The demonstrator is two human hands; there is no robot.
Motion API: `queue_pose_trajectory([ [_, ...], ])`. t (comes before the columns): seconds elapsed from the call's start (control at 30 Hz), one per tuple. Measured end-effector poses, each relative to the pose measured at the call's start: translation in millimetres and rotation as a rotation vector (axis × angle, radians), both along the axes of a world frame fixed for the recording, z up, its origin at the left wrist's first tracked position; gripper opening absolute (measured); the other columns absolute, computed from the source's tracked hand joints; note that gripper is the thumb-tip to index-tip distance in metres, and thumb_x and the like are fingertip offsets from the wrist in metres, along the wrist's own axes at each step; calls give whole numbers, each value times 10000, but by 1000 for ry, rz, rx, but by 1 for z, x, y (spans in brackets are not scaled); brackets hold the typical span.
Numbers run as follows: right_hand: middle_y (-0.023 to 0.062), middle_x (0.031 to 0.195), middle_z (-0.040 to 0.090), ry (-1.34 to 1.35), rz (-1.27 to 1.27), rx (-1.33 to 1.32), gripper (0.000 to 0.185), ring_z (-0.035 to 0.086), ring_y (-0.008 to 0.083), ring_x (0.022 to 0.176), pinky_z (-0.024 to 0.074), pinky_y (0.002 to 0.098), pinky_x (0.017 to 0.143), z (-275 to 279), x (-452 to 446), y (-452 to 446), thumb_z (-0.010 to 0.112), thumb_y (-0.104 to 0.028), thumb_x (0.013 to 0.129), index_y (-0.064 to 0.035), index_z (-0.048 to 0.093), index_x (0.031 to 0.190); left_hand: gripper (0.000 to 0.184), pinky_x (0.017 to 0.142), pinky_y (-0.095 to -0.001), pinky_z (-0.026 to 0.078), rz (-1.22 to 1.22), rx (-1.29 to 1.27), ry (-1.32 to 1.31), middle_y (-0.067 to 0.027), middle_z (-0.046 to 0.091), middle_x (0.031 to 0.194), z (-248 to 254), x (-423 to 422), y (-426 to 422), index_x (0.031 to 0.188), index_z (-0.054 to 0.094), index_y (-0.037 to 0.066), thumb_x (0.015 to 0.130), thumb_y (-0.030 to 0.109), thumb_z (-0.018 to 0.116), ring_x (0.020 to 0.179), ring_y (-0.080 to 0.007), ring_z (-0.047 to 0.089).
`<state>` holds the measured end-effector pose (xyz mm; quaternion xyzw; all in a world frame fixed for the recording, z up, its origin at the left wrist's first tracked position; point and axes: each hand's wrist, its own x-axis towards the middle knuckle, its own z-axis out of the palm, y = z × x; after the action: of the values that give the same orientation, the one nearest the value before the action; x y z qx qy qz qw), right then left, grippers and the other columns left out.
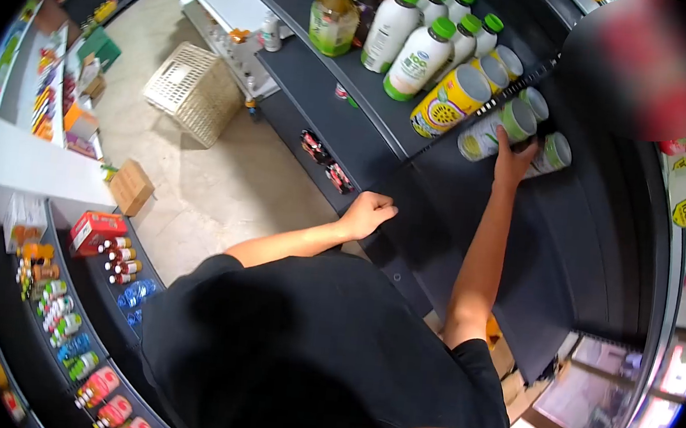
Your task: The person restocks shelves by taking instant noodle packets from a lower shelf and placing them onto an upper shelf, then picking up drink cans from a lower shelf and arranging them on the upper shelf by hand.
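Note:
My right hand [515,160] reaches onto the dark shelf [475,214], its fingers spread between two green-and-white cans. One can [482,139] touches its fingertips on the left, and another [553,154] stands just right of it; the far fingers are partly hidden. Closed at the shelf's front edge is my left hand [368,215], its fingers curled, and whatever may be inside is hidden. Yellow cans [451,101] stand left of the green-and-white ones, beside white bottles with green caps [421,59].
A cream plastic basket [194,92] rests on the floor at the upper left. Black-and-red packs [327,163] lie on a lower shelf. Shelves with bottles [61,315] stand at the lower left, and a cardboard box [131,187] sits on the floor.

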<state>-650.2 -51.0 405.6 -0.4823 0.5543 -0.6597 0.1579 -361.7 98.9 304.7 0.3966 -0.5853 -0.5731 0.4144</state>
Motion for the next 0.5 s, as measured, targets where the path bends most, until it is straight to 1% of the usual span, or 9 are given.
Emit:
queue_pose_trajectory([
  [0.03,245,1424,523,234,-240,219,978,523,314,1338,418,415,1093,-4,0,-8,897,-299,769,51,354,1504,390,523,-349,300,78,1,-27,-22,317,574,3,3,2,657,409,-4,911,179,641,583,-72,327],
  [0.07,233,1408,547,67,-219,162,980,548,331,1301,414,421,1092,4,19,-8,919,-287,732,51,387,1482,388,522,-346,300,144,20,-36,-12,323,575,4,3,3,655,409,2,912,177,642,584,-72,329],
  [0.17,215,1353,602,34,-184,-56,907,593,337,1227,435,417,1054,-14,21,-18,938,-293,700,46,484,1408,388,521,-330,297,277,60,-75,32,328,580,-23,6,12,642,411,36,919,170,648,590,-66,334],
  [0.27,211,1290,644,89,-216,-23,846,621,343,1173,455,420,1017,-5,22,-5,947,-306,687,37,551,1351,395,527,-326,304,260,97,-148,26,325,583,-9,2,21,641,403,40,925,164,648,600,-62,340],
  [0.33,211,1256,662,95,-172,-45,824,631,346,1153,465,423,995,-3,14,-2,955,-313,674,34,583,1323,331,554,-308,332,134,29,-128,16,396,622,6,-4,20,692,465,45,911,172,677,620,-70,381],
  [0.37,169,1214,700,184,-218,-82,784,668,281,1103,491,387,962,-5,11,-3,944,-299,702,15,586,1324,305,561,-304,340,66,-21,-116,13,418,635,12,-11,17,714,485,47,906,173,686,624,-74,393],
  [0.4,171,1221,695,176,-210,-65,801,665,285,1110,488,387,968,-6,9,-2,944,-302,698,13,580,1338,280,568,-299,348,1,-69,-105,10,440,648,20,-17,15,737,506,49,900,174,695,628,-78,405],
  [0.43,176,1224,692,169,-198,-72,810,664,294,1114,488,391,969,-7,9,-2,944,-310,696,17,577,1340,207,624,-292,416,-84,-64,-197,7,538,751,28,-22,7,852,546,55,872,164,720,684,-107,502],
  [0.5,186,1231,688,182,-207,-74,825,662,311,1122,489,399,971,-8,5,-2,945,-324,691,25,574,1340,248,767,-317,487,-117,-357,-174,-48,637,980,48,-47,-15,1049,596,46,852,133,719,890,-157,613],
])
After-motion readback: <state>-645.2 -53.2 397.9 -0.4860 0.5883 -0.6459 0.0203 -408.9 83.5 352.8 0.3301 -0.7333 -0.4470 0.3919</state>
